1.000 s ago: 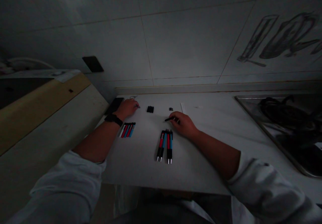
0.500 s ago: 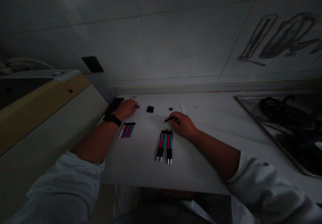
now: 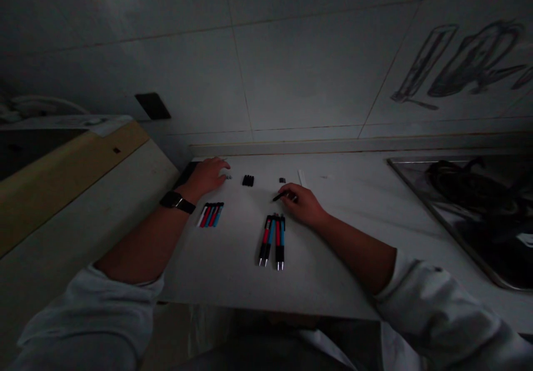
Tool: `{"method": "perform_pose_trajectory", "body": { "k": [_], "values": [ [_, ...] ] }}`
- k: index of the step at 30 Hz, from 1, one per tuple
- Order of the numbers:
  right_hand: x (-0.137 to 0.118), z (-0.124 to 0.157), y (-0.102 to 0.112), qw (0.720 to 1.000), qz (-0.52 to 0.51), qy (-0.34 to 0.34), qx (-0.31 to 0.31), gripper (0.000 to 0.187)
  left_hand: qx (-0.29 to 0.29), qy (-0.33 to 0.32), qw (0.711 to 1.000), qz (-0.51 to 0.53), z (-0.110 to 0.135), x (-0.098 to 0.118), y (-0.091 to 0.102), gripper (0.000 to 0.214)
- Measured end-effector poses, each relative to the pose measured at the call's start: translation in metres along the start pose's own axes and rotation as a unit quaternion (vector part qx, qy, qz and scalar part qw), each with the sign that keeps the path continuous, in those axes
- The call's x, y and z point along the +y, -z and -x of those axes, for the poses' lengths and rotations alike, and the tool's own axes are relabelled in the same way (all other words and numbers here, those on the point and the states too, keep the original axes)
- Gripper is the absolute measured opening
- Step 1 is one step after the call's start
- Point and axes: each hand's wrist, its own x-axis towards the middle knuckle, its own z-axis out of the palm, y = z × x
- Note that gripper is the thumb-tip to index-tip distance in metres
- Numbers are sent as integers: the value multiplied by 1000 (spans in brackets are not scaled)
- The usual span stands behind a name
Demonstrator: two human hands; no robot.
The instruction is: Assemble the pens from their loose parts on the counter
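My left hand [image 3: 208,175] hovers at the back left of the counter, thumb and fingers apart and nothing visible between them. Just off its fingertips lie several tiny silvery pieces [image 3: 229,177]. A short black tube-like pen part [image 3: 279,196] is pinched in my right hand [image 3: 303,201], its tip pointing left. In front of that hand several red and blue pens [image 3: 272,240] with black grips and silver tips lie side by side. A row of white, red and blue pen barrels [image 3: 210,214] lies below my left wrist. Several black pieces [image 3: 248,180] sit together between the hands.
Behind my right hand are small dark bits [image 3: 282,180] and thin white sticks [image 3: 301,178]. A dark flat object [image 3: 186,174] lies partly behind my left hand. A stove [image 3: 470,204] is at right, a pale box-like unit [image 3: 137,193] at left, and a tiled wall [image 3: 308,76] behind.
My left hand has opened and shifted slightly left, uncovering the tiny silvery pieces. My right hand stays nearly in place with the black pen part.
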Motion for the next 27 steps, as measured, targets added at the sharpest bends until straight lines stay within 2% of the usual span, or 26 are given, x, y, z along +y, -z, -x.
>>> {"method": "perform_pose_trajectory", "body": {
  "k": [2, 7, 9, 11, 14, 20, 23, 27],
  "values": [
    [1, -1, -1, 998, -55, -27, 5, 19, 24, -56, 998, 23, 5, 29, 13, 31],
    [-1, -3, -1, 975, -191, -104, -45, 25, -1, -211, 974, 85, 19, 108, 27, 34],
    [-3, -4, -1, 967, -221, -114, -63, 29, 8, -251, 964, 89, 22, 125, 25, 38],
    [-4, -4, -2, 958, -252, -118, -66, 36, 18, -272, 958, 85, 23, 133, 20, 43],
    [-6, -4, -3, 947, -288, -120, -73, 48, 26, -280, 956, 79, 22, 139, 15, 46],
    [-2, -5, -5, 948, -288, -112, -80, 52, 20, -271, 958, 93, 19, 148, 13, 43],
    [1, -5, -4, 956, -265, -115, -45, 53, 27, -231, 966, 111, 12, 132, 11, 44],
    [4, -6, -1, 966, -227, -122, 2, 44, 46, -122, 988, 80, -5, 89, 1, 46]
  ]
}}
